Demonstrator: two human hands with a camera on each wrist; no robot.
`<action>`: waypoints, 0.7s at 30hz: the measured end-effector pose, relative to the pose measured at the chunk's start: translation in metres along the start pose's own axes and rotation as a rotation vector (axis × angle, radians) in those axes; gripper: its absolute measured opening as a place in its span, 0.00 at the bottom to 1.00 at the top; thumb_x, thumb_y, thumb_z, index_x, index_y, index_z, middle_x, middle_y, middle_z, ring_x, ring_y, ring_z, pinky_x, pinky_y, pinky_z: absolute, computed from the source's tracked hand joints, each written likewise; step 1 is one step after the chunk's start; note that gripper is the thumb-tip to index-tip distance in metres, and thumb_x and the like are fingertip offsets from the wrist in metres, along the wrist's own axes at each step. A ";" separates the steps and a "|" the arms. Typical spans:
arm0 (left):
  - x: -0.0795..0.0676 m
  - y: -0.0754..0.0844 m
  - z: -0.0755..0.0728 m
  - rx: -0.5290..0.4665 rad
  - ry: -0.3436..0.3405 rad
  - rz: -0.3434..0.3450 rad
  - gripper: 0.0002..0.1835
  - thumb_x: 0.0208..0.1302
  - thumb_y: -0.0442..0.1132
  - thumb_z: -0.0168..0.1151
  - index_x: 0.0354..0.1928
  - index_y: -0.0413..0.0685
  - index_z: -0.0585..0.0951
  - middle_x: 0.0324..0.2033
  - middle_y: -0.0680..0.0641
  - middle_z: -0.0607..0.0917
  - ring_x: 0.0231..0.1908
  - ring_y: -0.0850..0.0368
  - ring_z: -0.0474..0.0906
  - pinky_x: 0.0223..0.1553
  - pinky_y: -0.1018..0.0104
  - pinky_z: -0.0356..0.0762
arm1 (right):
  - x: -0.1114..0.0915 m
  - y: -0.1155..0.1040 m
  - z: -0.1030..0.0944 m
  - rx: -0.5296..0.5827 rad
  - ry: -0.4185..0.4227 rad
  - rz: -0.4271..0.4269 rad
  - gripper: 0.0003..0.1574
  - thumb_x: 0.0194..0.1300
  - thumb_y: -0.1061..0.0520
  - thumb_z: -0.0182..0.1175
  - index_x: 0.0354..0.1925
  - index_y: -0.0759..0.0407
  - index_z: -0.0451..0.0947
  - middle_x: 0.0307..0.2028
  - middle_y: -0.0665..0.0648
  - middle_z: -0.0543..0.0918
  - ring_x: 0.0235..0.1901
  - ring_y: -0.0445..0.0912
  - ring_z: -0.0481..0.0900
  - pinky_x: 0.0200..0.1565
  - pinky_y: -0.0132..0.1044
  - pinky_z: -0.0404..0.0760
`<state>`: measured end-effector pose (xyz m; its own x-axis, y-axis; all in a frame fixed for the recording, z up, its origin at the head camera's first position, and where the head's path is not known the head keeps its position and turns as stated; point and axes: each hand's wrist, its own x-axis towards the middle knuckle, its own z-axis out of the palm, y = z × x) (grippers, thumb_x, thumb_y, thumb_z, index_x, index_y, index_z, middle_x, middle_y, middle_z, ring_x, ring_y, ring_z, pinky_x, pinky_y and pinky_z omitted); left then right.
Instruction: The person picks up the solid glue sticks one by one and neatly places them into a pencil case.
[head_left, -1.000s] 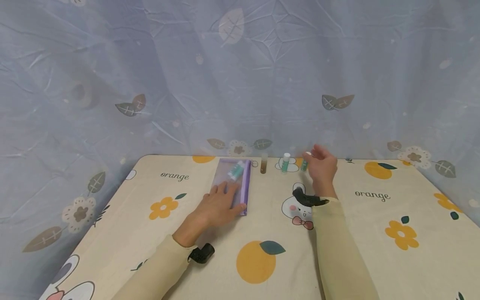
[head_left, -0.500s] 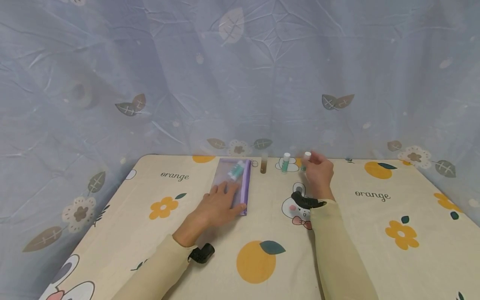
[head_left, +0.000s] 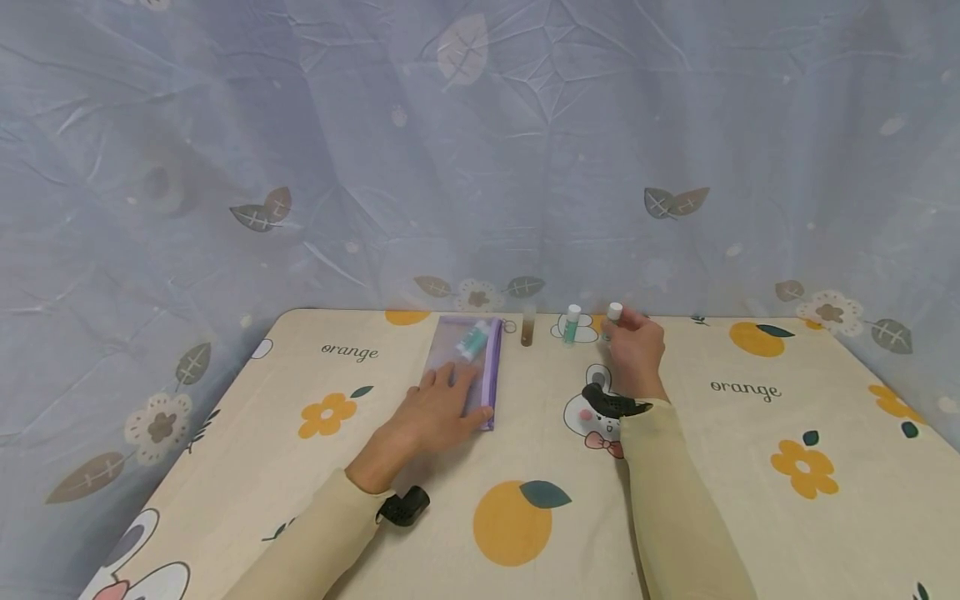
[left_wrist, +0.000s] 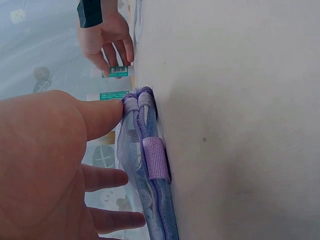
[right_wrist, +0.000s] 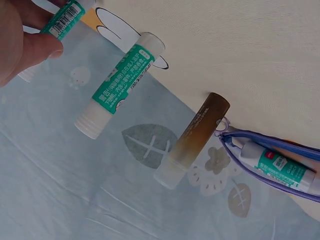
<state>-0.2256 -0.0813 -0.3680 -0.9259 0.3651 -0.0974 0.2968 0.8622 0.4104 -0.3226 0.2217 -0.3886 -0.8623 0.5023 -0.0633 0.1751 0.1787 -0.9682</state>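
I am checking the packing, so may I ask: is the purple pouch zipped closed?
No, the purple pouch has its zip edges spread apart, with a glue stick visible between them in the right wrist view.

The zippered pouch [left_wrist: 155,200] is of mesh, the glue sticks [right_wrist: 121,85] of smooth plastic; the tablecloth [head_left: 585,525] looks matt, the curtain [head_left: 480,167] slightly glossy.

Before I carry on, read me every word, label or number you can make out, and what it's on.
"orange": tablecloth, left side of the head view.
"orange": tablecloth, right side.
"警告": green label of the middle tube; its remaining print is too small to read surely.
Tube held by the right hand: barcode, digits unreadable.
Tube in the pouch: red logo and print, too blurred.
Brown tube: pale lettering, too small.
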 end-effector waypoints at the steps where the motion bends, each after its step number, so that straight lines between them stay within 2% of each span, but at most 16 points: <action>1: 0.000 0.000 0.000 0.001 0.000 0.000 0.40 0.79 0.59 0.57 0.83 0.51 0.59 0.80 0.35 0.61 0.78 0.33 0.59 0.74 0.28 0.60 | 0.000 0.000 0.000 0.000 0.000 0.002 0.31 0.78 0.56 0.61 0.76 0.55 0.72 0.72 0.61 0.77 0.75 0.56 0.71 0.77 0.51 0.69; 10: 0.001 0.000 0.000 0.011 -0.004 -0.002 0.40 0.79 0.59 0.56 0.83 0.51 0.59 0.81 0.35 0.60 0.79 0.32 0.58 0.75 0.28 0.60 | 0.003 0.001 0.001 0.000 -0.003 0.037 0.30 0.80 0.54 0.58 0.76 0.53 0.72 0.74 0.60 0.75 0.76 0.55 0.70 0.78 0.51 0.67; 21: 0.001 0.000 0.000 0.008 -0.004 0.001 0.40 0.79 0.59 0.57 0.83 0.50 0.59 0.81 0.34 0.60 0.79 0.32 0.58 0.74 0.28 0.60 | 0.000 -0.002 0.002 -0.010 0.006 0.019 0.30 0.80 0.53 0.59 0.76 0.53 0.72 0.74 0.59 0.76 0.75 0.54 0.71 0.77 0.50 0.69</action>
<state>-0.2262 -0.0812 -0.3678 -0.9246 0.3673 -0.1007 0.2995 0.8647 0.4033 -0.3236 0.2198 -0.3867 -0.8558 0.5111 -0.0800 0.1963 0.1776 -0.9643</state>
